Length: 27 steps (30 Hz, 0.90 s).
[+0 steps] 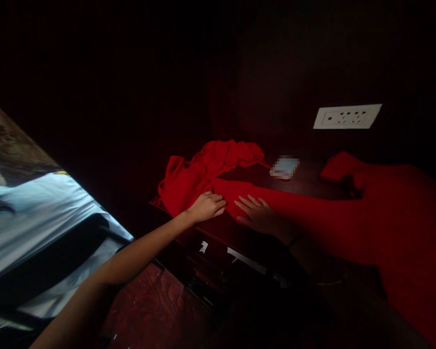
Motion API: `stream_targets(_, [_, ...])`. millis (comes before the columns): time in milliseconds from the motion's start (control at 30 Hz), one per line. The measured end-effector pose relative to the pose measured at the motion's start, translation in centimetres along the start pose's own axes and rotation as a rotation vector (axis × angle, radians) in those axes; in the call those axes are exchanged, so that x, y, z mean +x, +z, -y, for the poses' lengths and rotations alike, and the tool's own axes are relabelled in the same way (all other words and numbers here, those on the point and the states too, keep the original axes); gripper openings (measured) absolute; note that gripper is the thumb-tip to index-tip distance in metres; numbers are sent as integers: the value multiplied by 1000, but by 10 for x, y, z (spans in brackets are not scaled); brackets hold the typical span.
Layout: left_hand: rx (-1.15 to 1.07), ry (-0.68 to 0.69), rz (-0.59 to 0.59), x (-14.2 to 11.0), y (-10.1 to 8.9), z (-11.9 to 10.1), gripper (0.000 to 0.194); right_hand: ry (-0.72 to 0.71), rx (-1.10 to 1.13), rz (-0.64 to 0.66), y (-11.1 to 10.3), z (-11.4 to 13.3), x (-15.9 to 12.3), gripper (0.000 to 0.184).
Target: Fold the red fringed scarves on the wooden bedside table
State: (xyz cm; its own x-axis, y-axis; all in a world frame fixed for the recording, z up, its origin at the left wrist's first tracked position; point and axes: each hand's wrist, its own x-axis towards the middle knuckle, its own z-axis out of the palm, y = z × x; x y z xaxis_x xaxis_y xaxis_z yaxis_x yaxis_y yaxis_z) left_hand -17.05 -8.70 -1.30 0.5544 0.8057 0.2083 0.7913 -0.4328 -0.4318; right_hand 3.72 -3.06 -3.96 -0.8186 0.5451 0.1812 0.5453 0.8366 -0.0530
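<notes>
A long piece of red clothing (298,201) lies across a dark wooden top, with a flat, narrow stretch in the middle and a wide part spreading to the right. At its left end red fabric (189,189) is bunched in folds. My left hand (208,207) rests on the cloth beside that bunch, fingers curled in and closed on the fabric. Just to its right, my right hand (256,213) lies flat on the narrow stretch, fingers spread. Shadow hides much of my right forearm. I cannot tell which kind of garment it is.
A small pale blurred item (285,167) lies behind the cloth. A white socket panel (348,117) is on the dark wall. Below the top's front edge are white tape scraps (247,260). At left, a black chair-like object (58,252) stands before pale blue-white fabric (51,203).
</notes>
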Motion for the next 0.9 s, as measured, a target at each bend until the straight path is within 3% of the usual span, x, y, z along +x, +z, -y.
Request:
stream_targets(233, [147, -282, -5, -8, 1, 13, 18, -6, -15, -37, 4, 0, 0, 57])
stream_targets(467, [220, -346, 33, -43, -2, 41, 19, 4, -31, -47, 5, -4, 0, 58])
stream_targets(667, [90, -248, 48, -72, -7, 45, 18, 28, -15, -19, 4, -7, 0, 60])
stream_targets(767, [-81, -197, -37, -61, -12, 36, 23, 26, -15, -6, 2, -7, -1, 60])
stream_targets(900, [-191, -79, -127, -26, -21, 18, 29, 32, -29, -8, 1, -5, -2, 60])
